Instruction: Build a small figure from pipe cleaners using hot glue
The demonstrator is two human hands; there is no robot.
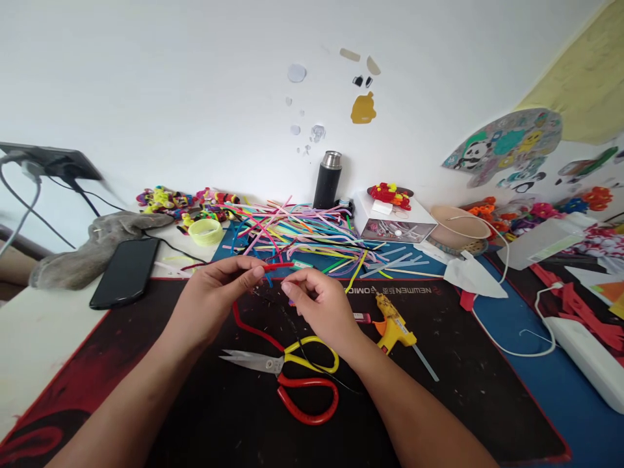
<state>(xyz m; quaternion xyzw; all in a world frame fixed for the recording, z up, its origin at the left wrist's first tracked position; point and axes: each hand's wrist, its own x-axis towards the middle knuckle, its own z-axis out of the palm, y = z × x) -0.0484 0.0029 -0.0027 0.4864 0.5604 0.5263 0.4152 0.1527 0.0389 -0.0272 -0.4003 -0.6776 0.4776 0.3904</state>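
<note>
My left hand point(221, 289) pinches a red pipe cleaner point(277, 266) between thumb and forefinger. One end points right toward my other hand, and a longer red length hangs below the left fingers onto the mat. My right hand point(316, 302) is closed just to the right, fingertips together. A bit of purple shows at those fingertips, mostly hidden. Scissors point(273, 364) with one yellow and one red handle lie below both hands, blades pointing left. A thin black strand point(305, 348) crosses the yellow handle. Right of my right hand lies a yellow glue gun point(394, 325) with a clear glue stick.
A black desk mat point(439, 390) covers the front. Behind it lies a pile of colourful pipe cleaners point(297, 227), with a black thermos point(327, 182) and white box point(394, 221). A phone point(125, 273) and yellow tape roll point(205, 232) are left; a white power strip point(585, 357) is right.
</note>
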